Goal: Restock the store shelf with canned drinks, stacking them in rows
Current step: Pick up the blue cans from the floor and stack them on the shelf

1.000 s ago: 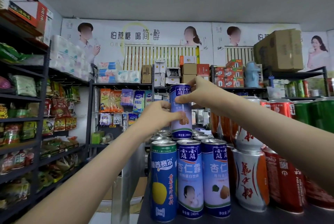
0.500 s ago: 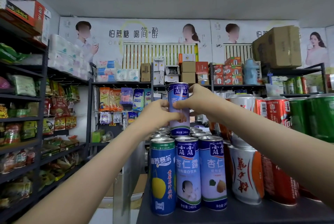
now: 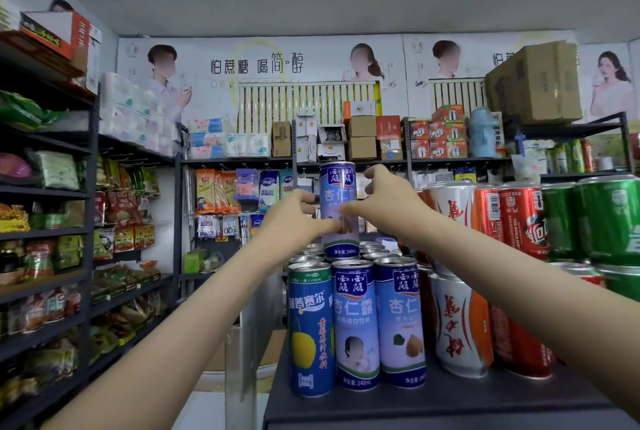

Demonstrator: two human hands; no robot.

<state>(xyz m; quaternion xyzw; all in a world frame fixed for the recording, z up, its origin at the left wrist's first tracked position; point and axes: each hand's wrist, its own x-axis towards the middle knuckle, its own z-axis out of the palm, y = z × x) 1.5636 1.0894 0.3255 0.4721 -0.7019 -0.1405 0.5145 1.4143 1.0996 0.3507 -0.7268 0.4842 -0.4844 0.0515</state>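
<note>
Head view, near to far.

- Shelf (image 3: 450,402): dark board, front edge bare.
- Front row, standing: one pear can (image 3: 310,332); two almond cans (image 3: 353,322), touching side by side. More lids show behind them, too crowded to count.
- Right of these: two white cans (image 3: 457,325), one stacked on the other; then red cans (image 3: 519,218), two clear in the upper tier; green cans (image 3: 606,218), two clear above.
- Top can (image 3: 337,183): one, upright on the lids behind the front row.
- Left hand (image 3: 294,218): fingers curled against its left side.
- Right hand (image 3: 384,201): thumb and fingertips on the label, upper fingers arched clear.

Change: a second ago the right hand gripped near the rim; it now sits mid-can and looser. Likely the can is seated and release is next, starting the second tier.
</note>
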